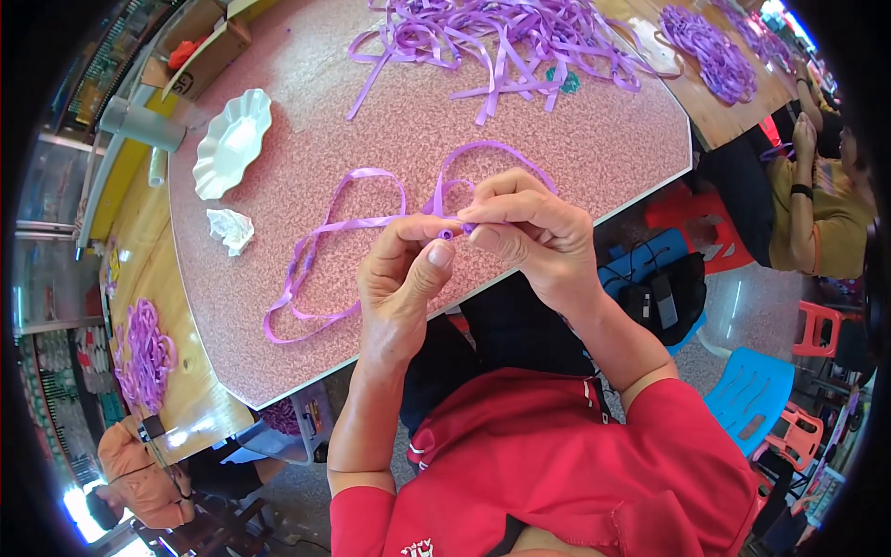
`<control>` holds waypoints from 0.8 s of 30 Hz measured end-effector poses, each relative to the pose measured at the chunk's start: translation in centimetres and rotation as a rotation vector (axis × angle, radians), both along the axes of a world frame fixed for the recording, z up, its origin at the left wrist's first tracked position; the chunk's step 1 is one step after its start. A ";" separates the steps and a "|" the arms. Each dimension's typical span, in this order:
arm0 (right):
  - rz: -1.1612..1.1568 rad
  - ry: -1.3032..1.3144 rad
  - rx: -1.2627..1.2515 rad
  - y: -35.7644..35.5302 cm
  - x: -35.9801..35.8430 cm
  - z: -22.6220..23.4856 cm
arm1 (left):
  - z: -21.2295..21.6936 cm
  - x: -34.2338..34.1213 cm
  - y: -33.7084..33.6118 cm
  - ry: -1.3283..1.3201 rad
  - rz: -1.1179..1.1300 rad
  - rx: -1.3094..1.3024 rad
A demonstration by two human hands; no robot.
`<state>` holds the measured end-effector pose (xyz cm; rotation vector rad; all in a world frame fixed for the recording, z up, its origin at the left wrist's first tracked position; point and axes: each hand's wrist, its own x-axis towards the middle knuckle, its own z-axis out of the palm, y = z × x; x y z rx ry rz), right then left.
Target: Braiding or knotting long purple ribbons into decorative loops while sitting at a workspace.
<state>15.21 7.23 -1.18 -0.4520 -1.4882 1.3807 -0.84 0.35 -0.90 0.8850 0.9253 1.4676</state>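
Over the pink table (278,306), my left hand (404,278) and right hand (534,232) pinch the ribbon (343,225); I'd keep the fold tight.

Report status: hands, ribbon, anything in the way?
Left hand and right hand both pinch the long purple satin ribbon, its loops lying on the pink speckled table. White scalloped dish and crumpled white paper off left, not in the way.
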 end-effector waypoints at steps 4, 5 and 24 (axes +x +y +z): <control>0.055 0.096 -0.147 -0.1 -1.2 -0.4 | -0.5 1.3 0.5 -0.086 0.106 0.153; 0.021 0.170 -0.122 0.1 -1.7 -0.7 | -0.5 1.5 0.6 -0.123 0.147 0.166; -0.471 -0.221 0.532 -0.7 -2.1 1.9 | 1.0 0.6 1.2 0.094 0.319 0.272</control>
